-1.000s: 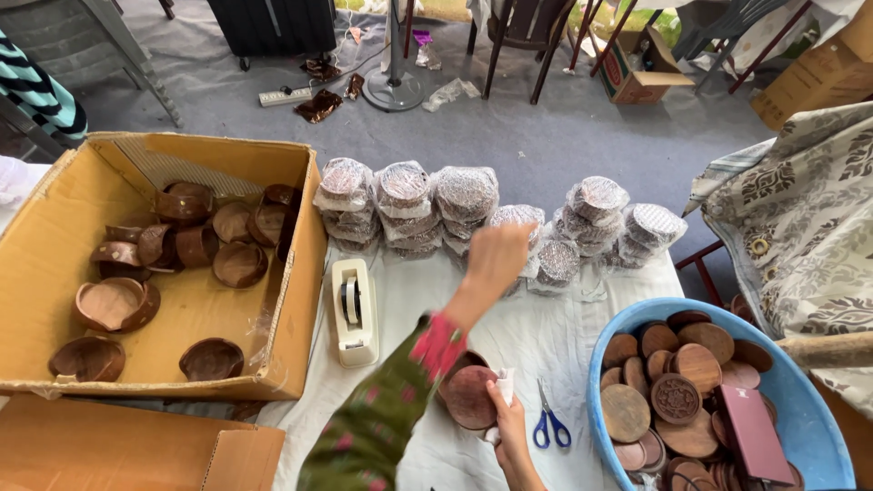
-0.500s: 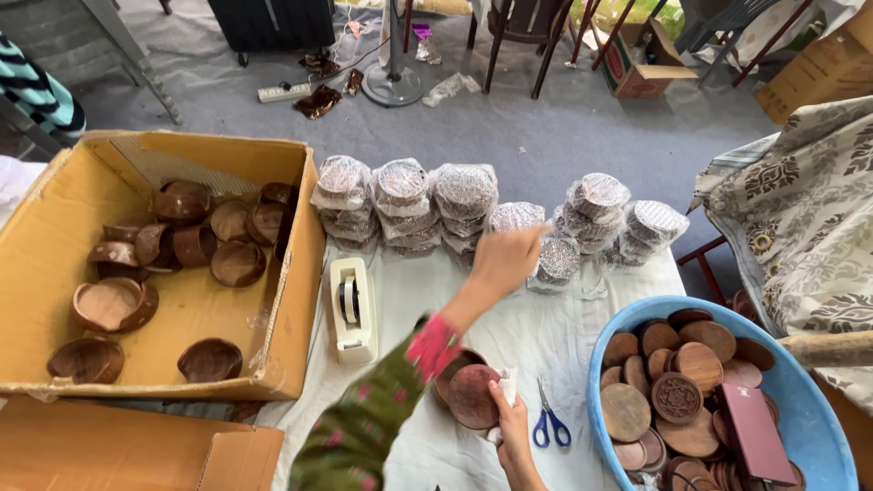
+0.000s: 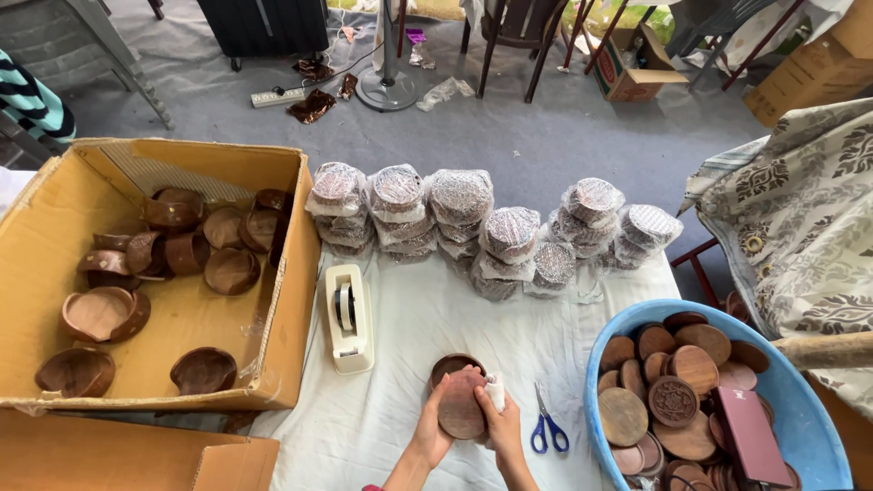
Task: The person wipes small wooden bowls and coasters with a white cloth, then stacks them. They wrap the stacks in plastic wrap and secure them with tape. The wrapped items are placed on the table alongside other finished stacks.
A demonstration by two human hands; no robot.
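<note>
While both hands met low over the white-covered counter (image 3: 409,327), the left hand (image 3: 435,429) and right hand (image 3: 499,420) curled closed around a round wooden box (image 3: 459,400), blue-handled scissors (image 3: 546,425) lying just beside them.

A white-clothed table (image 3: 409,327) bears a tape dispenser (image 3: 349,318), scissors (image 3: 548,427), wrapped stacks (image 3: 459,214), and seemingly a blue tub (image 3: 823,432).

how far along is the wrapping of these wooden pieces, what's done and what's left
Done: several stacks of wrapped bundles stand along the far edge of the table. In hand: the left hand and right hand hold one round wooden disc against a wooden bowl. Left: many unwrapped bowls in the cardboard box and many discs in the blue tub, so much remains.
</note>
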